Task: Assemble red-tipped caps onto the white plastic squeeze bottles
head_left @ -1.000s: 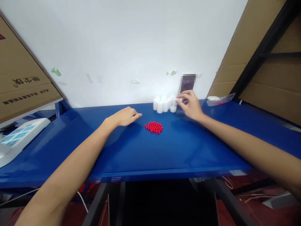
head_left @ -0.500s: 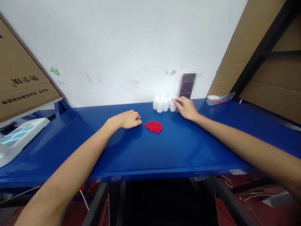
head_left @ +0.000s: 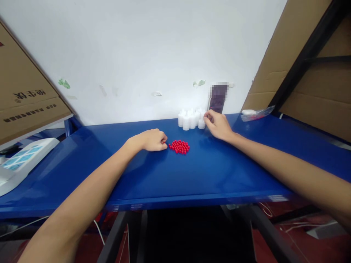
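My left hand [head_left: 155, 140] rests on the blue table with its fingers curled into a pinch, and a speck of red shows between them. Right beside its fingertips lies a flat cluster of small red caps [head_left: 179, 147]. At the back, my right hand [head_left: 217, 124] has thumb and fingers closed together next to a group of small white bottles [head_left: 186, 122]. Its fingertips are at the right-hand end of the group, by a white bottle [head_left: 201, 124]. What they pinch, if anything, is hidden.
A dark phone-like slab [head_left: 218, 98] leans on the wall behind my right hand. Further right lies a clear plastic bag [head_left: 257, 114] with white and red contents. A white device with blue panels [head_left: 27, 159] stands at the left, under a cardboard box [head_left: 30, 95].
My left hand has shifted slightly right, closer to the red caps, and red now shows in its fingers. My right hand's fingertips have moved slightly right, off the top of the end bottle.
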### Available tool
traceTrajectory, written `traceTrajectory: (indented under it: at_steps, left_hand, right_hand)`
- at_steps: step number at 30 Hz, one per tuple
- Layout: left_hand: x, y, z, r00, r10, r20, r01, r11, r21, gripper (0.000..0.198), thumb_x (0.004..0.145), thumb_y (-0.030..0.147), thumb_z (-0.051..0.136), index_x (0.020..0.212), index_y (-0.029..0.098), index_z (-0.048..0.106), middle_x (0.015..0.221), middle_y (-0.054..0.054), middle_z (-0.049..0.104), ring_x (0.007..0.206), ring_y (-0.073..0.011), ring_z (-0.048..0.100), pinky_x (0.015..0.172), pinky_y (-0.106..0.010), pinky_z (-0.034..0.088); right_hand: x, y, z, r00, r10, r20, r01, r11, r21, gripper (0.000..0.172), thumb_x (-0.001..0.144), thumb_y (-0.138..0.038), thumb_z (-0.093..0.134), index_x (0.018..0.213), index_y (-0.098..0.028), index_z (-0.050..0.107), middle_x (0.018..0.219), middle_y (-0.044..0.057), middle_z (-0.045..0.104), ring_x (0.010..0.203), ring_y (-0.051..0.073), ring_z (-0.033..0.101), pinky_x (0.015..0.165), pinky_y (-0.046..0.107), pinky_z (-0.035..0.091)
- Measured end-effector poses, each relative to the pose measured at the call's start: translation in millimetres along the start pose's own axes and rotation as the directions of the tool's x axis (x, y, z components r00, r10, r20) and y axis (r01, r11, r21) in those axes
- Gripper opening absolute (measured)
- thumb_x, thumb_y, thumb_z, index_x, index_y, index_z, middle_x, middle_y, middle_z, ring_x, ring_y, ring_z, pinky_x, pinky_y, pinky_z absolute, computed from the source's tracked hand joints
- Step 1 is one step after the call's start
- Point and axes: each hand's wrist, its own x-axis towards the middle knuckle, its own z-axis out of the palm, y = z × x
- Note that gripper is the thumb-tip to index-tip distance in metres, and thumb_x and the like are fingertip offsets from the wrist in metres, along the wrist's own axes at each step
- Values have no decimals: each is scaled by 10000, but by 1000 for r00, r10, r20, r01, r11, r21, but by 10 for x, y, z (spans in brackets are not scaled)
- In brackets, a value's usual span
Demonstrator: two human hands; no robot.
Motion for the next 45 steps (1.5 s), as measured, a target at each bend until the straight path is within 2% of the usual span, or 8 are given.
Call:
traceTrajectory:
  at_steps: [10,22,25,31,35,37,40,45]
  left_hand:
    - [6,91,23,997,81,2,-81,996,-43,90,763,277,523,702,211,524,618,-18,610,539,-154,493,546,-301,296]
    - [-11,125,-49,996,85,20,-84,995,-63,73,805,242,494,810,202,555,648,-5,603,574,-152,495,581,-303,322]
    - [-26,135,-72,994,73,-83,-76,996,-40,90,848,227,433,817,201,513,632,-4,559,550,-148,447,568,-313,297]
    - [-14,200,-67,900,80,-429,-107,994,-39,58,840,188,388,798,206,424,637,15,457,546,-136,341,567,-323,253]
    - [21,267,-11,812,118,-571,-207,974,-93,53,803,161,401,822,211,397,672,25,432,581,-134,333,592,-316,282]
    - [46,348,45,767,132,-629,-281,949,-144,71,811,148,401,847,209,406,688,27,444,597,-131,362,606,-312,307]
    - [90,540,149,682,103,-724,-439,849,-293,34,892,193,394,885,207,424,722,23,476,628,-126,429,625,-297,365]
    - [148,805,265,671,-51,-740,-595,559,-578,152,1003,346,335,992,221,421,764,25,475,616,-114,449,598,-268,413]
  right_hand:
    - [-122,-238,55,950,-15,313,41,996,-77,175,877,-259,518,905,-219,686,696,20,679,651,192,603,608,301,357]
    - [-121,-250,31,936,36,349,12,991,-133,209,873,-255,511,899,-203,711,745,28,709,680,177,611,618,282,356]
    - [-119,-252,36,948,44,316,5,988,-154,213,880,-265,508,903,-205,711,748,30,712,674,178,606,609,284,346]
    - [-126,-281,14,966,0,258,31,993,-114,217,887,-253,515,910,-189,720,696,31,683,645,177,589,609,291,358]
    - [-196,-426,-17,957,-236,171,228,972,62,165,889,-221,536,868,-179,694,756,37,662,645,157,572,631,298,414]
    - [-257,-560,-40,919,-395,20,386,907,166,122,884,-202,552,874,-172,670,914,72,658,679,147,569,634,301,453]
    - [-355,-786,-76,818,-565,-111,574,785,235,78,877,-150,566,895,-191,629,872,46,631,677,138,563,612,291,474]
    - [-446,-1001,-89,732,-665,-148,679,695,234,183,858,-200,637,1039,-194,611,812,18,635,648,135,574,554,274,481]
